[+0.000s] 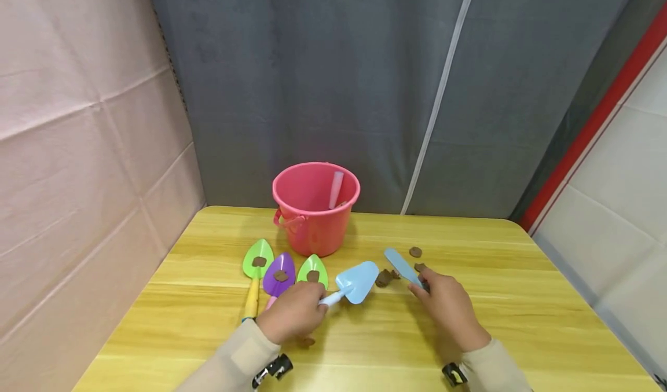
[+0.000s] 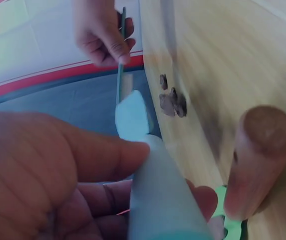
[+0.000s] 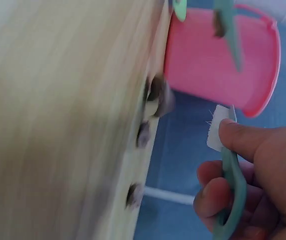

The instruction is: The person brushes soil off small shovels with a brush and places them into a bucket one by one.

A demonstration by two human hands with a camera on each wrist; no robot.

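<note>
My left hand [image 1: 296, 311] grips the pale handle of a light blue toy trowel [image 1: 359, 281], its blade held over the table. In my right hand [image 1: 449, 306] is a light blue brush [image 1: 400, 263]; its short white bristles [image 3: 216, 129] show in the right wrist view. Brown lumps [image 1: 384, 278] lie on the table between the trowel blade and the brush. Left of my left hand rest a green trowel [image 1: 264, 248] with a yellow handle, a purple trowel [image 1: 285, 263] and another green trowel [image 1: 315, 263], each bearing a brown piece. My left hand hides part of their handles.
A pink bucket [image 1: 318, 230] stands behind the trowels, with a pale pink handle [image 1: 336, 189] sticking up inside. Another brown lump [image 1: 415, 252] lies farther back on the wooden table [image 1: 469, 241]. A brown handle [image 2: 260, 165] rises close beside my left hand. Grey curtain [image 1: 333, 73] hangs behind.
</note>
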